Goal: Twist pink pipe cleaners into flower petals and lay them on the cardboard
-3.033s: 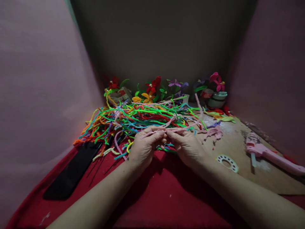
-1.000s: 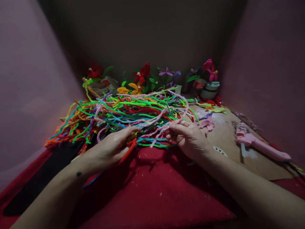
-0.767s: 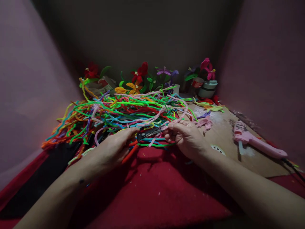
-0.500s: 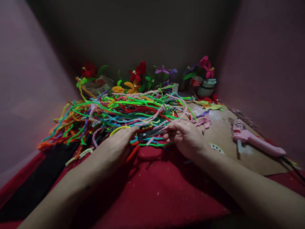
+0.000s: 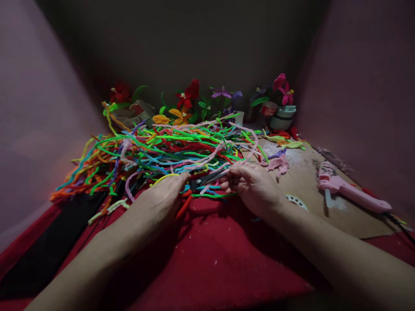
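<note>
Left wall (image 5: 39,129): plain, pinkish, slanting toward far corner; faint reddish glow low down. Right wall (image 5: 363,86): same pinkish tone, bare. Back wall (image 5: 201,43): dark grey-brown, deep in shadow. Light dim, strongest mid-scene, fading toward edges. Red cloth (image 5: 220,259) covers surface in foreground, flecked with pale crumbs. Brown board (image 5: 311,211) lies on cloth at right, pale smears on it. Black flat strip (image 5: 48,255) on cloth at left. Row of flowers (image 5: 191,93) along foot of back wall
</note>
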